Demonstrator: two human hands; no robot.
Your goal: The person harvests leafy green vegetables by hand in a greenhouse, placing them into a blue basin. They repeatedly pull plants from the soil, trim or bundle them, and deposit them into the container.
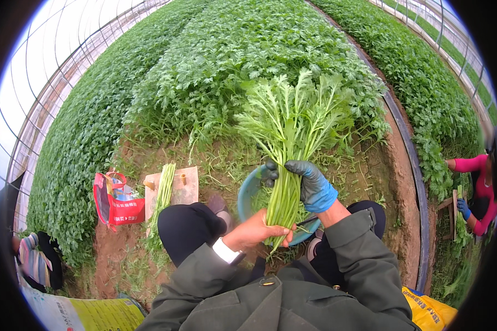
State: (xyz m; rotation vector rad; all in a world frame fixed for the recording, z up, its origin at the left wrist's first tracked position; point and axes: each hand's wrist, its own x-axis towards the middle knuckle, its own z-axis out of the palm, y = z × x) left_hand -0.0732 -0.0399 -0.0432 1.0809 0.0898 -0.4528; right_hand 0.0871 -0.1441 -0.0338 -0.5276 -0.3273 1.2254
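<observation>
A thick bunch of leafy greens (288,182), which looks like garland chrysanthemum, stands upright before me with its leaves fanned out at the top. My left hand (254,229) is bare, with a white band at the wrist, and grips the lower stems near their cut ends. Higher up, my right hand (314,186) wears a blue glove with dark fingers and palm and closes around the stems below the leaves. Under the bunch, between my feet, is a blue plastic basin (245,192) holding green scraps. A thin dark object (308,220) shows by my right wrist; its kind is unclear.
Left of my knee, a second bunch of stems (165,186) lies across a board (188,184) beside a red bag (126,211). Dense crop (215,74) grows ahead. A dark strip (418,182) edges the bed. A person in pink (486,190) works at right; another person (37,258) is at far left.
</observation>
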